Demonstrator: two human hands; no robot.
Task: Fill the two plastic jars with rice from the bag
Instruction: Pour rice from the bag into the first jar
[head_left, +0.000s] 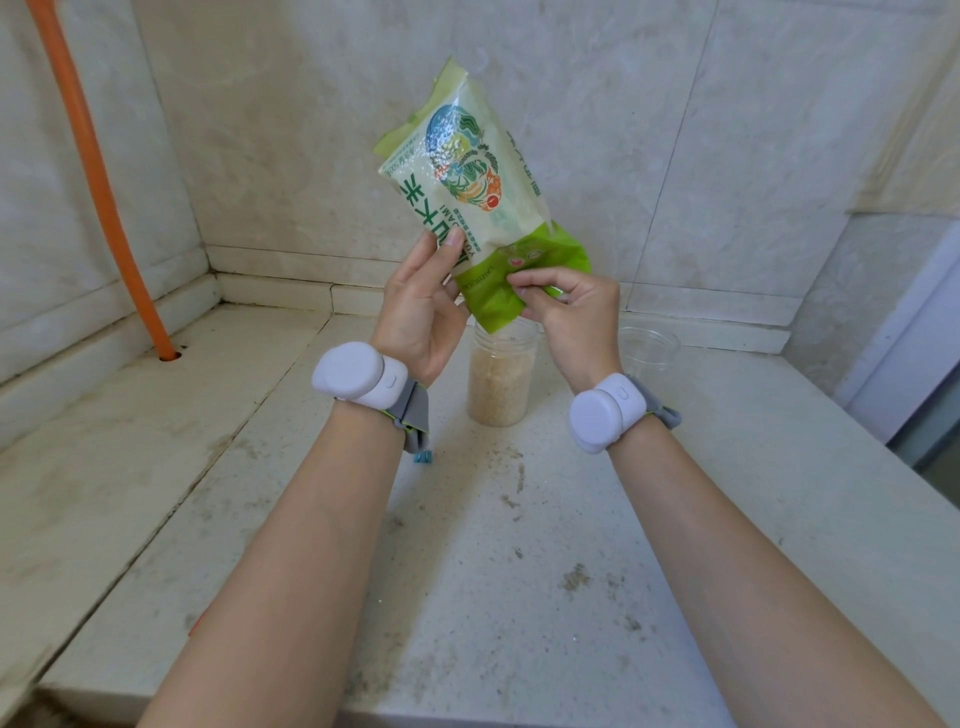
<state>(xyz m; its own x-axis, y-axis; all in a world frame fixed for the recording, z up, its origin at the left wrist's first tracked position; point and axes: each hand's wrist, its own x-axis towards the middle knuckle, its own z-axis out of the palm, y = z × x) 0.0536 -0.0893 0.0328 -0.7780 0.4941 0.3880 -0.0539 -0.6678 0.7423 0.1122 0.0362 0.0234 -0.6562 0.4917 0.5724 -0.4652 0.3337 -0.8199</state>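
A green and white rice bag is held upside down and tilted, its mouth pointing down over a clear plastic jar. That jar stands on the counter and holds rice up to about three quarters of its height. My left hand grips the bag's left side near the lower end. My right hand pinches the green end of the bag just above the jar. A second clear jar stands to the right, partly hidden behind my right hand; I see no rice in it.
The pale stone counter is stained and speckled with grit. An orange pipe runs down the left wall into a hole in the counter. Tiled walls close the back and left; the counter's edge drops off at right.
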